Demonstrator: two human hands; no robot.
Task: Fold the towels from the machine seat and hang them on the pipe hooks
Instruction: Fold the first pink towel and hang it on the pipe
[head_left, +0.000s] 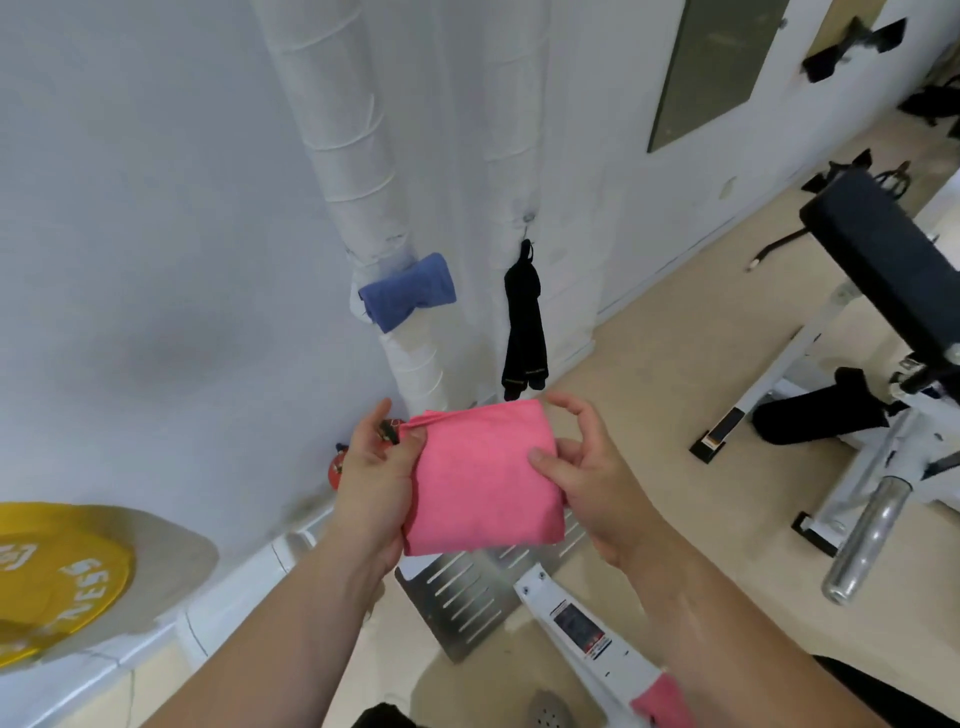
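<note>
The job looks partly done. In the middle of the frame a blue towel (408, 291) already sits folded against the left white pipe (353, 156). Just right of it a dark cloth (524, 322) hangs from a small hook (527, 218) on the next pipe. The pink towel (485, 478) is folded into a compact square and is held up in the air at lower centre, below both hung pieces and well apart from any hook, so hanging it is the step left for this one. At the bottom right edge, another pink cloth (662, 699) lies on a white machine frame. It is probably a further towel waiting to be folded, though too little of it shows to be sure. The left hand (371, 478) grasps the towel's left side, with thumb and fingers pinching the bunched upper corner and the palm along the edge. The right hand (587, 467) grasps the right side, with the thumb pressed on the front face, the other fingers behind, and the forefinger arched above the top corner. Both forearms reach up from the bottom of the frame and meet at the towel.
</note>
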